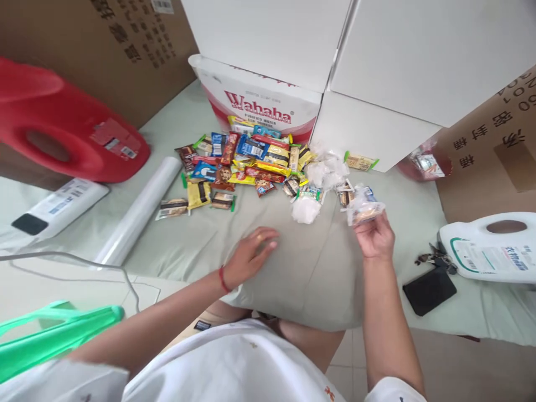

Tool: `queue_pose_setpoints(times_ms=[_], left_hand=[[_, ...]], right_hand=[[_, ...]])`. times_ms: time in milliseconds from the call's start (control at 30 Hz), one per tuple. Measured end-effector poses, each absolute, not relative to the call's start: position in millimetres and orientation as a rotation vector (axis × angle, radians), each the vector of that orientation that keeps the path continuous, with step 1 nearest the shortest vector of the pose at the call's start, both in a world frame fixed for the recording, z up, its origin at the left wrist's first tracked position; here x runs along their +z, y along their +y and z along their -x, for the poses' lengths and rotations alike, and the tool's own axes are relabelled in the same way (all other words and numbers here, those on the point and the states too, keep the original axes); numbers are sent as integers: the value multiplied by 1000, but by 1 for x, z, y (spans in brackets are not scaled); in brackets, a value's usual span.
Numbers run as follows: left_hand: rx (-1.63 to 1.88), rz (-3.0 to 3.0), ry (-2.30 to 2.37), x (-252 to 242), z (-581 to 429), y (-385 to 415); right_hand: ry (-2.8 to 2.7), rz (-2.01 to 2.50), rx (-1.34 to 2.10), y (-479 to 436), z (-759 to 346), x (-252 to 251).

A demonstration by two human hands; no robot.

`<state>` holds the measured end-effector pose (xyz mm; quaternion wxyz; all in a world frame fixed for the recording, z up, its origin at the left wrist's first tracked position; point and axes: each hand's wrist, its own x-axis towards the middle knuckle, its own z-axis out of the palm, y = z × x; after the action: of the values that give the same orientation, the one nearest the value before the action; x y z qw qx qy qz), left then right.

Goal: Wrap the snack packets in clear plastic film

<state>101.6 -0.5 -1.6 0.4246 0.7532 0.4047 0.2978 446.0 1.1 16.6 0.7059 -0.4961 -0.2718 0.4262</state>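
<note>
My right hand (376, 237) is closed on a clear plastic bag (365, 211) with a snack inside, held at the right end of the snack pile. My left hand (252, 254), with a red cord at the wrist, is over the cloth in front of the pile; its fingers are loosely stretched and nothing is in them. Several wrapped snack bars and biscuits (255, 159) lie heaped in the middle. Crumpled clear plastic bags (329, 169) sit at the heap's right, with another crumpled bag (306, 209) nearer to me. One green-ended snack packet (360, 161) lies apart behind them.
Behind the heap stand a Wahaha carton (262, 103) and white boxes (389, 56). A plastic roll (138, 215) and a red jug (62, 120) are left. To the right are a white detergent bottle (494, 248), keys (435, 258) and a black phone (430, 291). A cable (84, 257) crosses the left edge.
</note>
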Motion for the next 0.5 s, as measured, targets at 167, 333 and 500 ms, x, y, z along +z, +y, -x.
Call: queue_pose_setpoints(times_ms=[167, 333, 500], left_hand=[[656, -1330, 659, 0, -174, 37], [759, -1200, 784, -29, -203, 54], [958, -945, 728, -37, -193, 56]], right_hand=[[-645, 1162, 1131, -9, -371, -6], [-1080, 1503, 846, 0, -332, -26], [-1120, 1599, 603, -1, -320, -38]])
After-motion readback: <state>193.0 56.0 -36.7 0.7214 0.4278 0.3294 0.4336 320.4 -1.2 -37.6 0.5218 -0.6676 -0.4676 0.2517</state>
